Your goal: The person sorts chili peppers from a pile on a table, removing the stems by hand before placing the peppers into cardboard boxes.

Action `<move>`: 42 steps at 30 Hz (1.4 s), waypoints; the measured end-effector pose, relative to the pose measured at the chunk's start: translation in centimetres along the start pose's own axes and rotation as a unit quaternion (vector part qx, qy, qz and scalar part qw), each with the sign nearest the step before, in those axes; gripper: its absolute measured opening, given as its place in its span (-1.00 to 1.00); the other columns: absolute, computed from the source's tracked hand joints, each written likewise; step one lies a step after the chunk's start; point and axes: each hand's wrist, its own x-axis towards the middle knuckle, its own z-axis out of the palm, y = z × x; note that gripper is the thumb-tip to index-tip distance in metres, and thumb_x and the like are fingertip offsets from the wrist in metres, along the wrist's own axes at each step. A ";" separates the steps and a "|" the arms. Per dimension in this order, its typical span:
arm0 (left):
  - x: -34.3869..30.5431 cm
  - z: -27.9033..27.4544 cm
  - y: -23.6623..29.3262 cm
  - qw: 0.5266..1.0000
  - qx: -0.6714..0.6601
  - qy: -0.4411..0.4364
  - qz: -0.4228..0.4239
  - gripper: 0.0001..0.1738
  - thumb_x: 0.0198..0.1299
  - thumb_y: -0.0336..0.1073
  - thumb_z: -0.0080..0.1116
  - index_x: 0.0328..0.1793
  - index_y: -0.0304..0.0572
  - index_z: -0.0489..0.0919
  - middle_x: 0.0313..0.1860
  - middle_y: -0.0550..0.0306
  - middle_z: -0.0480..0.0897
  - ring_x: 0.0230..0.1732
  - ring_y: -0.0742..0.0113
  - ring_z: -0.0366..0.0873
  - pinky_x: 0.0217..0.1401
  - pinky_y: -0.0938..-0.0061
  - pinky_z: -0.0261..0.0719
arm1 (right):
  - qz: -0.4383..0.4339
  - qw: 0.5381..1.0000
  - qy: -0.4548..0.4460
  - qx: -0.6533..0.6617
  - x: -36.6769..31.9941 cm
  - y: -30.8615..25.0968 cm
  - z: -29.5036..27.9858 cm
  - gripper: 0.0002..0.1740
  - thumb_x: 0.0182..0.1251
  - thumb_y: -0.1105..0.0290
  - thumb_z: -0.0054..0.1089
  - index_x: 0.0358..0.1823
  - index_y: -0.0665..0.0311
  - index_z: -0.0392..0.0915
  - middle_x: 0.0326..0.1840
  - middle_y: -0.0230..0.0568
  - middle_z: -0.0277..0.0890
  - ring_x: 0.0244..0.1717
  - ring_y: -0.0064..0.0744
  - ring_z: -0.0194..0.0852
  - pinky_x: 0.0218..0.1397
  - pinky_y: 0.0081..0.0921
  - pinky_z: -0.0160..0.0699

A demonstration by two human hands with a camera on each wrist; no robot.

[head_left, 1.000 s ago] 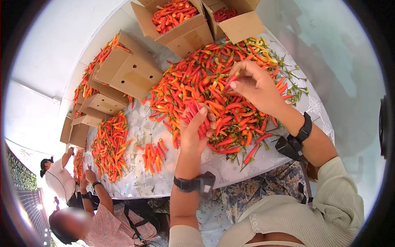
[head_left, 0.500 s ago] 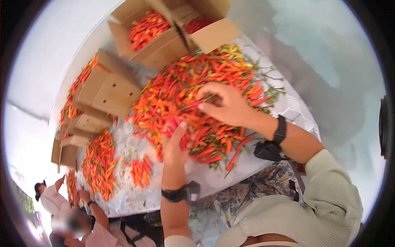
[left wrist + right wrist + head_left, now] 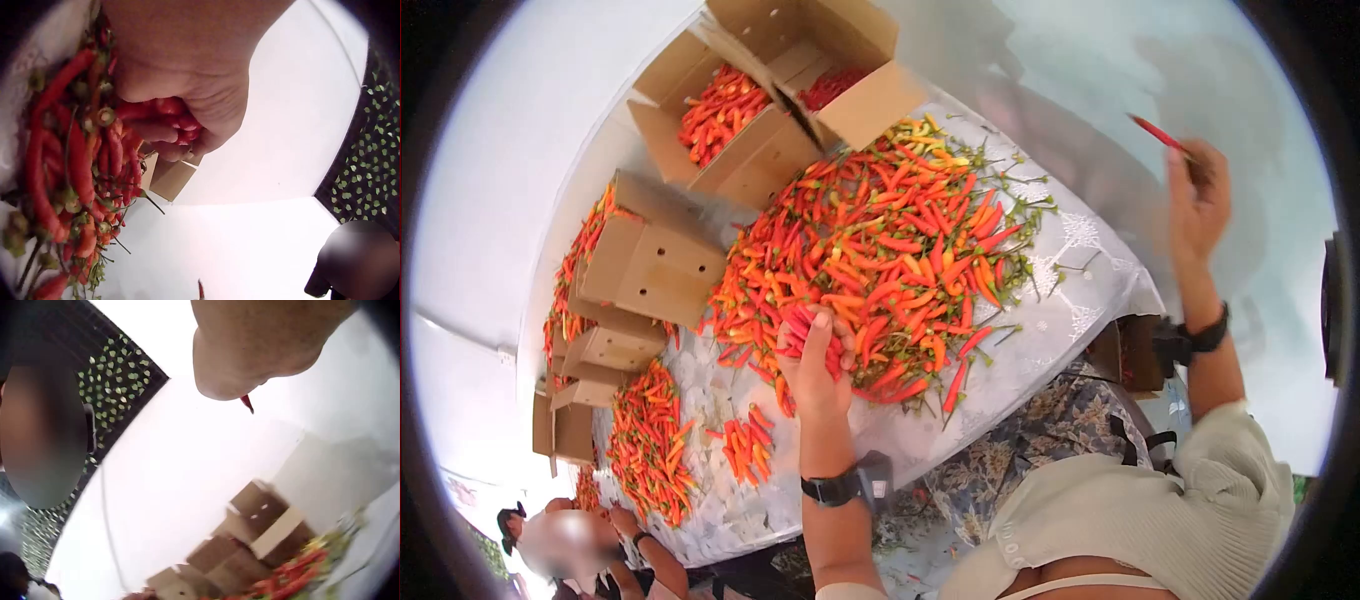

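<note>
My left hand (image 3: 820,380) grips a small bunch of red chili peppers (image 3: 805,328) over the near left side of the big chili pile (image 3: 900,250). In the left wrist view the fingers curl round these red peppers (image 3: 164,112), right beside the pile. Off to the right, raised past the table's edge, my right hand (image 3: 1200,205) pinches one slim red chili pepper (image 3: 1156,133), its tip pointing out up and to the left. Only the tip of that chili (image 3: 247,404) shows below the hand in the right wrist view.
Cardboard boxes (image 3: 662,250) with chilies line the table's far side; two more boxes (image 3: 760,150) stand at the back. A small chili heap (image 3: 745,445) and a larger heap (image 3: 650,435) lie to the left. Loose green stems (image 3: 1020,215) border the pile. Other people (image 3: 570,545) work at the left end.
My right hand has moved from over the pile, up and far to the right, carrying a red chili. The left hand keeps its bunch near the pile. The view has shifted.
</note>
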 end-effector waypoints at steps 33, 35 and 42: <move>0.7 -0.8 -0.3 0.999 0.020 0.006 0.050 -0.85 0.20 -0.47 0.11 -0.12 -0.15 0.44 -0.44 0.16 0.53 -0.49 0.47 0.48 -0.68 0.68 0.30 | -0.079 0.869 -0.469 0.138 -5.9 -8.2 16.3 -0.92 0.09 0.49 0.16 -0.35 0.27 0.51 -0.30 -0.13 0.55 -0.28 -0.16 0.56 -0.23 -0.31 0.53; 0.7 -0.8 -0.3 0.999 0.027 0.006 0.041 -0.84 0.19 -0.48 0.11 -0.12 -0.15 0.44 -0.45 0.16 0.52 -0.49 0.48 0.47 -0.68 0.68 0.29 | -0.145 0.854 -0.493 0.075 -7.5 -8.8 19.0 -0.95 0.08 0.49 0.13 -0.40 0.29 0.50 -0.34 -0.09 0.53 -0.29 -0.05 0.53 -0.24 -0.21 0.50; 0.4 -0.7 -0.2 0.999 0.032 -0.001 0.019 -0.82 0.17 -0.46 0.17 -0.14 -0.16 0.44 -0.46 0.16 0.54 -0.53 0.48 0.48 -0.69 0.67 0.29 | -0.069 0.814 -0.569 0.099 -9.1 -7.3 21.4 -0.92 0.16 0.44 0.14 -0.42 0.28 0.56 -0.42 -0.09 0.53 -0.24 -0.05 0.49 -0.15 -0.23 0.45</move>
